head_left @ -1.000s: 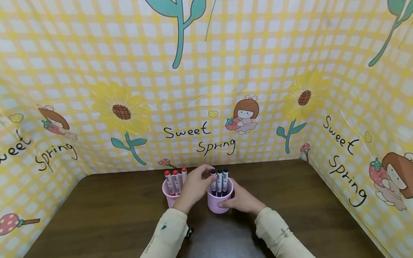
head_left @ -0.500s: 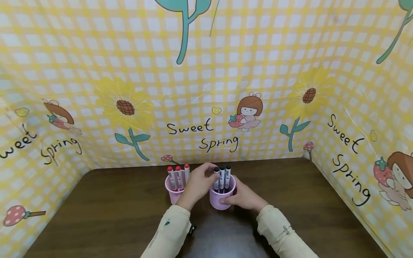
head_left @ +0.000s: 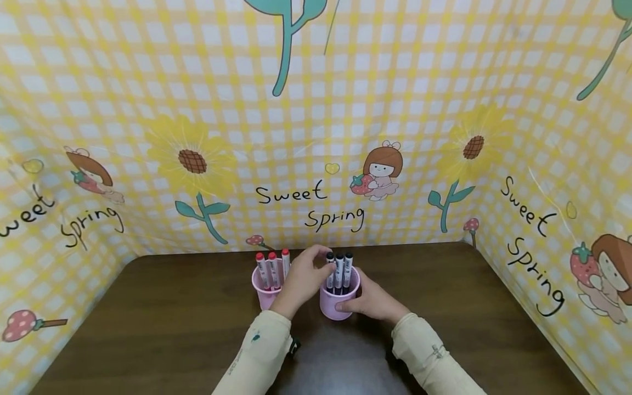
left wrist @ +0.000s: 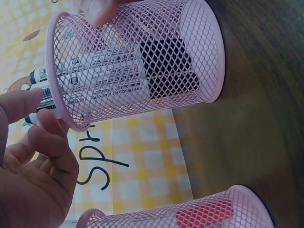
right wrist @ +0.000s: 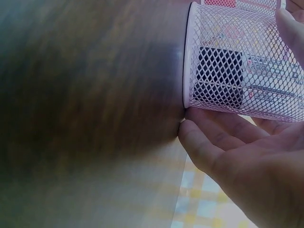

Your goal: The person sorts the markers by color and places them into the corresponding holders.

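A pink mesh pen holder [head_left: 332, 308] stands upright on the table with three black-capped whiteboard markers in it. My right hand [head_left: 375, 300] grips this holder from the right, thumb on its front and fingers round the far side. With thumb and fingers, my left hand [head_left: 305, 275] pinches the upper part of the leftmost black marker [head_left: 330, 281]. That marker's lower end is inside the holder with the others. In the left wrist view, the thumb and curled fingers meet around the marker tops, just beyond the holder's rim [left wrist: 53, 71].
Left of the hands stands a second pink mesh holder [head_left: 267, 299] with red-capped markers [head_left: 273, 271], partly hidden by my left hand. The dark wooden table [head_left: 173, 323] ends at a yellow checked cloth [head_left: 306, 120] behind and on both sides.
The head view has shifted slightly. Both hands keep the same hold on the right pen holder and the black marker, with no clear movement between them.
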The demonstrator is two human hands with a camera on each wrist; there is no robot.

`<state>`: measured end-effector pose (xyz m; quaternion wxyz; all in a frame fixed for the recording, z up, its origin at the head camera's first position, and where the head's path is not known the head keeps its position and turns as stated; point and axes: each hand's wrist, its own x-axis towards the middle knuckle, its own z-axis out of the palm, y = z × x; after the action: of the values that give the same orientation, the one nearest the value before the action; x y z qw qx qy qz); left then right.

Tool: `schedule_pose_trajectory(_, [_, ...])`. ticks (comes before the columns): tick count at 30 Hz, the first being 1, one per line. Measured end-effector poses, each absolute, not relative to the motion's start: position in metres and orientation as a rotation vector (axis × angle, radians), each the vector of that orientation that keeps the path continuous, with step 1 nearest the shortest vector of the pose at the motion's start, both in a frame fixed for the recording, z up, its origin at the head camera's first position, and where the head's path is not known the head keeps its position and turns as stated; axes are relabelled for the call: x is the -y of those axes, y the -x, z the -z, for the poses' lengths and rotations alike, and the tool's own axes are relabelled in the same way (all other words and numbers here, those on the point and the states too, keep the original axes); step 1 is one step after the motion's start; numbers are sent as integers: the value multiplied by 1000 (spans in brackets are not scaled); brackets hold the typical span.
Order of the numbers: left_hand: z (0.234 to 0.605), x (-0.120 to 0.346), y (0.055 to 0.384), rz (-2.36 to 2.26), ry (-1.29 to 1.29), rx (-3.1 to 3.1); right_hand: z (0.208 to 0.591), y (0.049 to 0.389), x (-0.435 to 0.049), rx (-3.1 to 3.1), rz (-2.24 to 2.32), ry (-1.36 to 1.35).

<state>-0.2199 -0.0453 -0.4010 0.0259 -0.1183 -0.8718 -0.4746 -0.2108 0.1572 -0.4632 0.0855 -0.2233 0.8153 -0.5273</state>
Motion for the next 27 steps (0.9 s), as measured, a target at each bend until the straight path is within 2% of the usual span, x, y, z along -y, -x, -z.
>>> schedule_pose_trajectory(15, [383, 49, 214, 1492, 392, 2610, 465, 215, -161, -2449, 1553, 647])
schedule_pose_trajectory(20, [366, 57, 198, 1555, 385, 2512, 466, 214, -161, -2447, 1554, 608])
schedule_pose_trajectory(27, [350, 81, 169, 1320, 466, 2491, 465, 214, -166, -2413, 1613, 629])
